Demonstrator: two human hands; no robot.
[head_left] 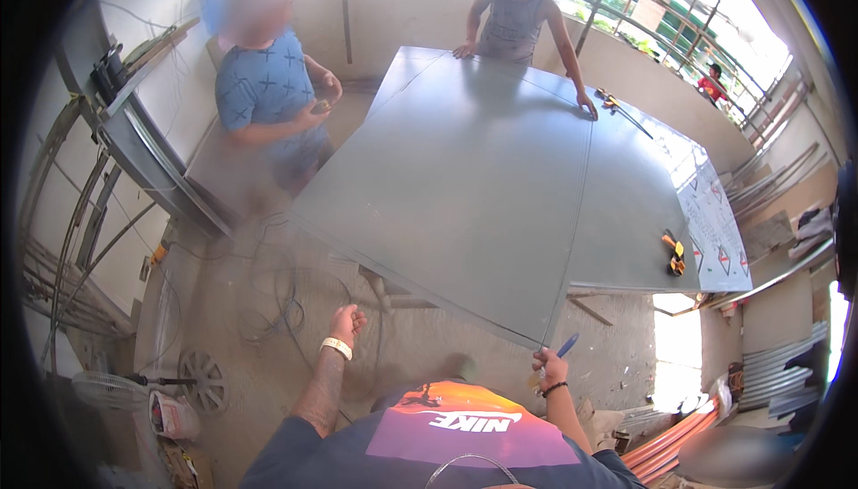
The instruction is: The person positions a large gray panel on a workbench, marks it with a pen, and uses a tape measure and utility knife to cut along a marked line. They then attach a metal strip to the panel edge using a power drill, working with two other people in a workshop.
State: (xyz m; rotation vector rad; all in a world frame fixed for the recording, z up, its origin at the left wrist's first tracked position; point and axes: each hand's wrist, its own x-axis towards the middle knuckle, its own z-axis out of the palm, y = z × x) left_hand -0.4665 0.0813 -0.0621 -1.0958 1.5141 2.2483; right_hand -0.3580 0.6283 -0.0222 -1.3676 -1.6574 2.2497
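Observation:
A large grey sheet (465,167) with thin lines along its edges lies in front of me, its near corner pointing toward me. My right hand (551,371) is closed at that corner, with a blue pen-like tool (567,344) sticking up from the fingers. Something small and yellowish shows below this hand, too small to tell. My left hand (349,323), with a pale watch on its wrist, is closed in the air short of the sheet's left edge. I see nothing in it.
A co-worker (514,20) leans on the far edge; another person (268,87) stands left, holding a small object. A yellow-black clamp (674,253) and a bar clamp (626,113) rest right. Cables (290,315) litter the floor; orange pipes (675,442) lie lower right.

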